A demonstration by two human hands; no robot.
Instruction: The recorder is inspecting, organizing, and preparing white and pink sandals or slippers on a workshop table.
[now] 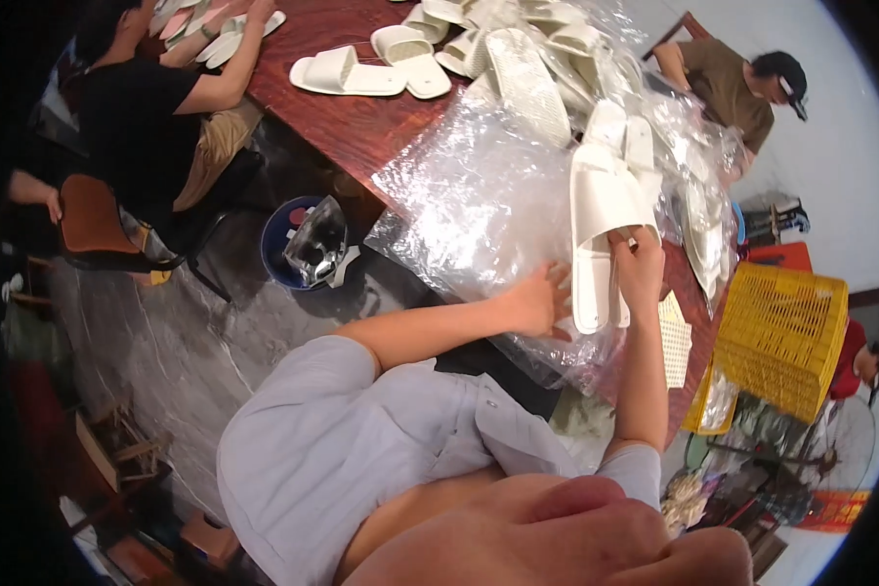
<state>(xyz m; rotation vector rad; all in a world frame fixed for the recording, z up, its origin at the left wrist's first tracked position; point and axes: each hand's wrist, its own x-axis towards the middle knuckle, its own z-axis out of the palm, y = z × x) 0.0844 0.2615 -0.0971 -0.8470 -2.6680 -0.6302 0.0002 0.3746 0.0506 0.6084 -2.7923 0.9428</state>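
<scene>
A white slipper (590, 283) lies on clear plastic near the table's edge, with another white slipper partly hidden behind it. The fingers of my right hand (640, 264) are closed at the edge of its strap, the tips partly hidden. My left hand (540, 301) rests just left of the slipper's heel, its fingers spread over the clear plastic bags (459, 186). Beyond the bags, a white slipper (347, 74) sits beside its mate, and a heap of white slippers (523, 78) covers the far part of the table.
A sheet of small stickers (674, 342) lies at the right edge of the red-brown table (313, 122). Yellow crates (781, 337) stand to the right. A blue bin (281, 256) sits on the floor at left. Co-workers sit at far left and far right.
</scene>
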